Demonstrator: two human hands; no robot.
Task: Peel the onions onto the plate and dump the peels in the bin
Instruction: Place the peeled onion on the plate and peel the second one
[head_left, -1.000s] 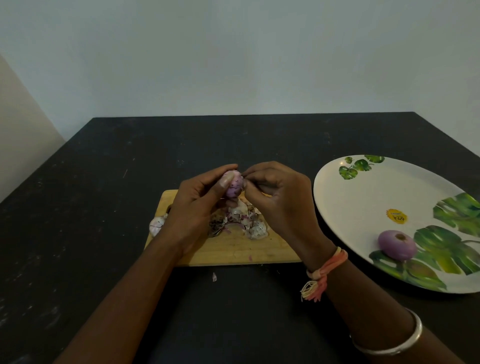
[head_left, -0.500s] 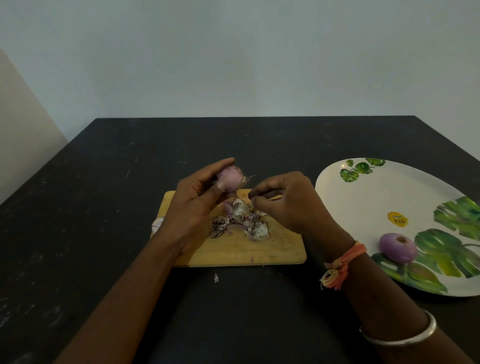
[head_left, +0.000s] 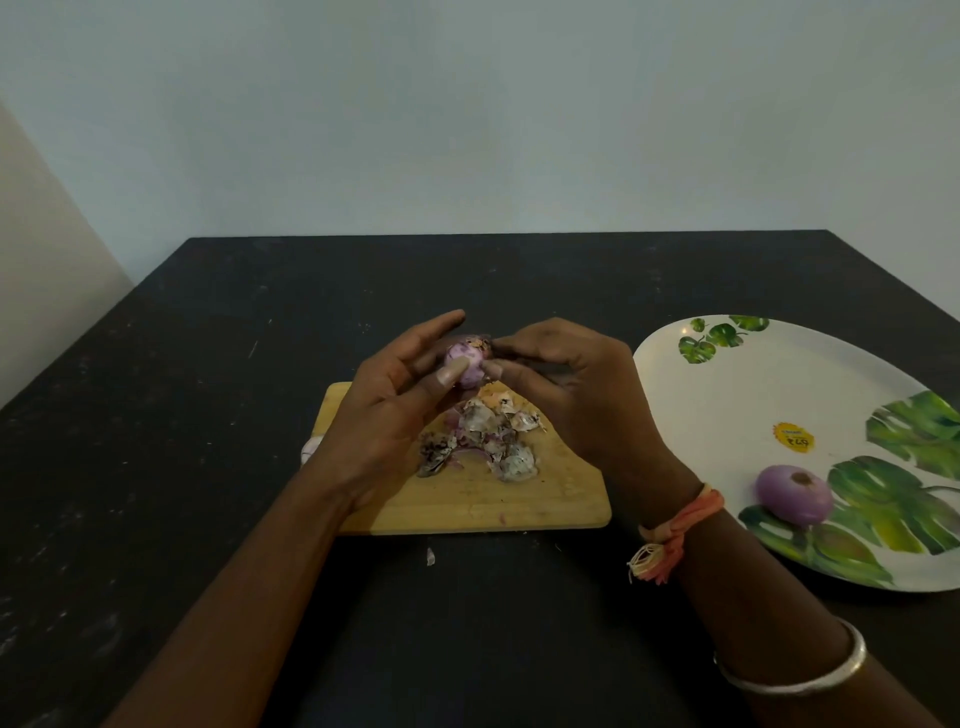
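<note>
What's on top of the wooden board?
A heap of dry onion peels lies on the wooden board. The left hand, gripping an onion, covers the board's left part, so what lies there is hidden.

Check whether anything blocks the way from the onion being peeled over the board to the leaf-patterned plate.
Nothing visible does. The onion sits in the left hand, the right hand pinching its skin; only that hand lies toward the plate, whose left part is bare. One peeled onion rests farther right.
</note>
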